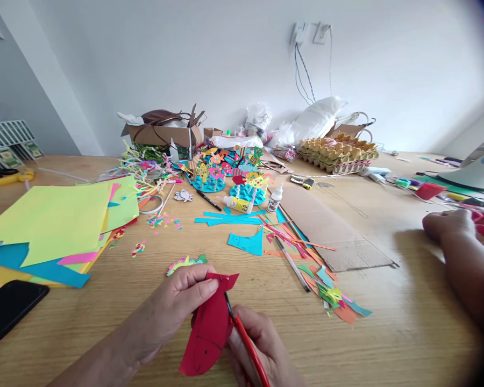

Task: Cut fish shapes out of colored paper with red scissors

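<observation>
My left hand (181,301) pinches the upper end of a red paper piece (210,333) between thumb and fingers. A fish-like outline with a dot is drawn on the paper in dark line. Red-handled scissors (250,346) are in my right hand (258,338), their dark blades meeting the paper's right edge just below my left thumb. The fingers of my right hand are wrapped round the handles and partly hidden. Just beyond my left hand lies a multicoloured paper cutout (185,263), partly covered by that hand.
Coloured sheets (52,220) and a black phone (14,306) lie at left. Ahead are blue scraps (248,242), glue bottles (275,198) and paper fish on blue bases (248,192). Cardboard (331,228) and a pen (292,263) lie right of centre. Another person's arm (463,263) rests at right.
</observation>
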`<state>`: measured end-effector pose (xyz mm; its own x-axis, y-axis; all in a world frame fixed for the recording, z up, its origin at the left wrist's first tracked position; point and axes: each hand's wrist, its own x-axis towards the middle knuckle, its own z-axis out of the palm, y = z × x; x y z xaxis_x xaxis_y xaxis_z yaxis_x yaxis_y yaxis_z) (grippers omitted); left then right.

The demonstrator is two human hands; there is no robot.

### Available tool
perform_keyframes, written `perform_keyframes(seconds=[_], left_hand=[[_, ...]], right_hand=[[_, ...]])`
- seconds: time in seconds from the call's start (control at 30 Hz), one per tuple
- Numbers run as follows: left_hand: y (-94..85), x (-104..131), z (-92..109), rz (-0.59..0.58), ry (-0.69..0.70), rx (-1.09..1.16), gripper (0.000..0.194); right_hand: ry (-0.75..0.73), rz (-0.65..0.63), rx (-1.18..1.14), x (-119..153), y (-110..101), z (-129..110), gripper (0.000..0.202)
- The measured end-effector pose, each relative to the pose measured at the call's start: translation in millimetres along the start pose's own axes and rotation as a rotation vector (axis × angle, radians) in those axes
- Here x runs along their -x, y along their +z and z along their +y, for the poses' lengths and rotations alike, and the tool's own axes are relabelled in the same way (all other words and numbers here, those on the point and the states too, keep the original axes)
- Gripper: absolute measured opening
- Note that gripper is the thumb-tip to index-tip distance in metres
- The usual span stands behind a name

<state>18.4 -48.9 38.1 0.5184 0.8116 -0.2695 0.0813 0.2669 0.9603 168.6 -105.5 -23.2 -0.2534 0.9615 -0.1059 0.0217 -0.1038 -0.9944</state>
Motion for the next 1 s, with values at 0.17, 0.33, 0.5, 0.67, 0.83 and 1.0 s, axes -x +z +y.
perform_keyframes(seconds=[0.17, 0.33, 0.5, 0.67, 0.83, 1.0], left_hand=[[2.1, -0.7, 2.0, 0.049, 0.014, -0.080, 0.032], [3.1, -0.1, 3.0, 0.041, 0.006, -0.079, 0.029], [3.6, -0.4, 5.0, -0.004, -0.016, -0.074, 0.027], [3.3, -2.1, 5.3, -0.028, -0.036, -0.059, 0.027], [0.4, -2.9, 3.9, -0.054, -0.036, -0.048, 0.027], [-0.1, -3.3, 4.1, -0.063, -0.056, -0.035, 0.025]], right_hand=[[-0.049, 0.008, 0.110, -1.6, -3.6, 2.2, 0.054], [-0.008, 0.015, 0.158, 0.3, -4.1, 1.7, 0.043], [-0.064, -0.033, 0.247, -1.6, -6.9, -1.9, 0.040], [-0.082, -0.016, 0.270, -2.9, -8.4, -4.4, 0.041], [-0.113, -0.013, 0.261, -1.5, -9.2, -6.3, 0.041], [-0.140, -0.031, 0.261, -2.4, -9.6, -6.4, 0.038]])
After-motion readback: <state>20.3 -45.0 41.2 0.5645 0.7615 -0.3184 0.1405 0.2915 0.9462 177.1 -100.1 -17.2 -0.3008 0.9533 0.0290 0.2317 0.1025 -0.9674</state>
